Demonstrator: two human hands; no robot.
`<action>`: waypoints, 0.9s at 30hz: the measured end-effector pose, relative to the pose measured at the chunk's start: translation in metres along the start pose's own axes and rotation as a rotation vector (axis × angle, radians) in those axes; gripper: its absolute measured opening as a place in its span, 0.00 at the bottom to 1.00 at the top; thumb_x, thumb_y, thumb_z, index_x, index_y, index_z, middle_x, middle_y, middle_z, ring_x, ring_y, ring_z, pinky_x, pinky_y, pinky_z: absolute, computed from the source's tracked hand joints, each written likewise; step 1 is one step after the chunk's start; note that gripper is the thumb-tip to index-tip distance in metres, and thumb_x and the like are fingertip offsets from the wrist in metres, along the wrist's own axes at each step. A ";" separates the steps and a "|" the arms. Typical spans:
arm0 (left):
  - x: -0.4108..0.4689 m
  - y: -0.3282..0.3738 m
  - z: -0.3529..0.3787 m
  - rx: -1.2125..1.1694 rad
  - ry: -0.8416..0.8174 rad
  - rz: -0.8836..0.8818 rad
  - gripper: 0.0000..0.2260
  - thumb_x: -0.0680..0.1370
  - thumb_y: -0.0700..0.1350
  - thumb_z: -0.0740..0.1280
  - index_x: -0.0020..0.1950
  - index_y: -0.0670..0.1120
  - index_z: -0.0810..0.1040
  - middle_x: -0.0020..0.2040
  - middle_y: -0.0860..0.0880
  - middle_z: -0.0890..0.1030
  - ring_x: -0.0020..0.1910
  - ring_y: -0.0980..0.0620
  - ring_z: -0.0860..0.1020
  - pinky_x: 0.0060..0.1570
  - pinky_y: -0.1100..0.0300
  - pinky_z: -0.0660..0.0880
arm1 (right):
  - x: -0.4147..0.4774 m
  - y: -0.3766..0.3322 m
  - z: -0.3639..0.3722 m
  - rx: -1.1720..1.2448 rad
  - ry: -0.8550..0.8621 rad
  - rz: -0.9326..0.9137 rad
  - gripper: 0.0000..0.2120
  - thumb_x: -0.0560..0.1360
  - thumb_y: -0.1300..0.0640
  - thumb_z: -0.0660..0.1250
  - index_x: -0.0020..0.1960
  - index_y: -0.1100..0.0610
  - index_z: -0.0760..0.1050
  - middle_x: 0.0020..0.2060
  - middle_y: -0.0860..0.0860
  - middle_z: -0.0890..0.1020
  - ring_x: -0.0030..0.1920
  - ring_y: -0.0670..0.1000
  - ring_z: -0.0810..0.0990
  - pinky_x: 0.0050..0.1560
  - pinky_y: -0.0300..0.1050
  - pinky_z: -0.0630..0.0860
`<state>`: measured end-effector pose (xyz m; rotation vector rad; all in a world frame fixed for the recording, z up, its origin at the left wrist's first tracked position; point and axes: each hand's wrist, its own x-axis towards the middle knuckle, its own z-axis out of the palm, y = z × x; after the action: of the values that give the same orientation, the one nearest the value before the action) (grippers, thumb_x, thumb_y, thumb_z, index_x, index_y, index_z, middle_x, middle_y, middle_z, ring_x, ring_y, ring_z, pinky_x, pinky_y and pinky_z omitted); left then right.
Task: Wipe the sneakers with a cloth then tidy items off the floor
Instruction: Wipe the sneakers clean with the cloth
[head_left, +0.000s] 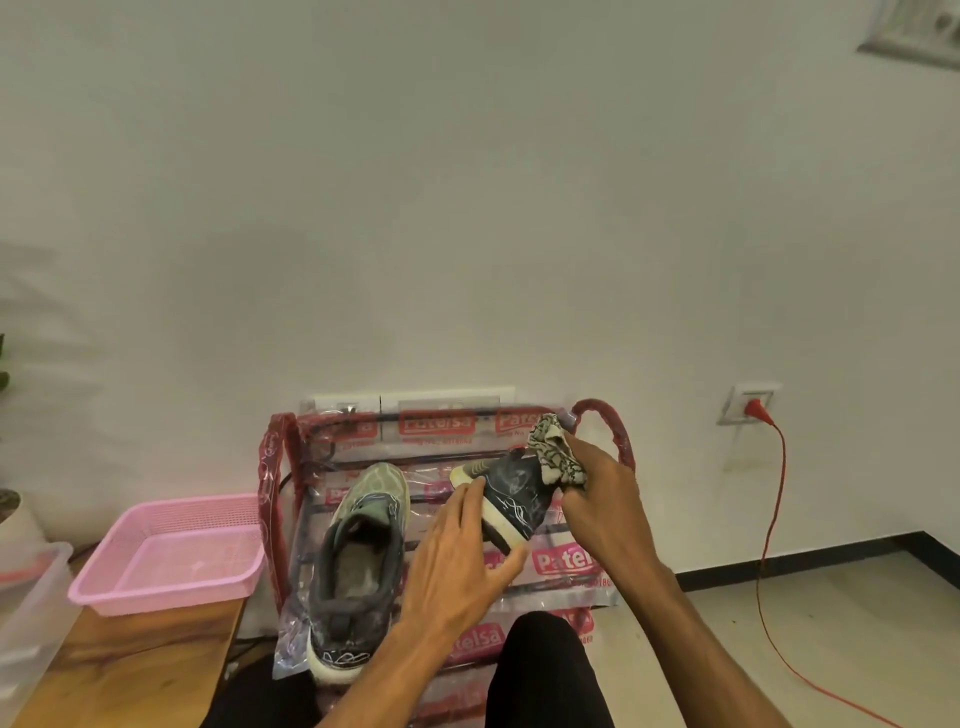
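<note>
Two grey-green sneakers are on a plastic-wrapped red shoe rack (278, 467). One sneaker (363, 551) lies flat on the rack's top, toe towards the wall. The second sneaker (511, 496) is tipped on its side with its dark side and pale sole edge showing. My left hand (457, 561) holds it by the sole, thumb under the heel end. My right hand (597, 499) grips a patterned beige cloth (553, 452) and presses it against the far end of that sneaker.
A pink plastic basket (171, 556) sits on a wooden table (130, 665) to the left, beside a clear plastic box (26, 613). A red cable (769, 519) runs from a wall socket (748, 408) down across the floor at right. My knees are below the rack.
</note>
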<state>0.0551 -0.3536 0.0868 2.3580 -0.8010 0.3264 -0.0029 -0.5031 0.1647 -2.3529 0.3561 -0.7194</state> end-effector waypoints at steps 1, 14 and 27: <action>-0.001 0.001 0.003 -0.002 0.005 -0.007 0.41 0.74 0.72 0.53 0.78 0.51 0.47 0.78 0.51 0.56 0.75 0.54 0.60 0.72 0.54 0.63 | 0.002 0.000 0.002 0.019 0.008 -0.001 0.23 0.73 0.70 0.62 0.63 0.49 0.76 0.52 0.49 0.83 0.49 0.48 0.81 0.47 0.47 0.83; -0.001 0.023 0.037 -0.057 0.046 -0.178 0.42 0.74 0.71 0.48 0.74 0.54 0.27 0.79 0.46 0.38 0.78 0.46 0.46 0.73 0.48 0.60 | 0.016 -0.013 0.026 0.161 0.099 0.051 0.25 0.75 0.71 0.60 0.69 0.53 0.72 0.56 0.53 0.81 0.54 0.54 0.80 0.53 0.52 0.81; 0.024 -0.001 0.017 -0.302 0.245 -0.301 0.43 0.70 0.53 0.75 0.77 0.50 0.52 0.74 0.48 0.62 0.73 0.52 0.61 0.68 0.59 0.59 | 0.004 0.006 0.034 -0.023 0.213 -0.250 0.33 0.71 0.71 0.69 0.74 0.54 0.67 0.70 0.52 0.72 0.68 0.49 0.71 0.59 0.51 0.79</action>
<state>0.0756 -0.3749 0.0825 2.0641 -0.3454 0.3324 0.0195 -0.4923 0.1404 -2.3730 0.1618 -1.0940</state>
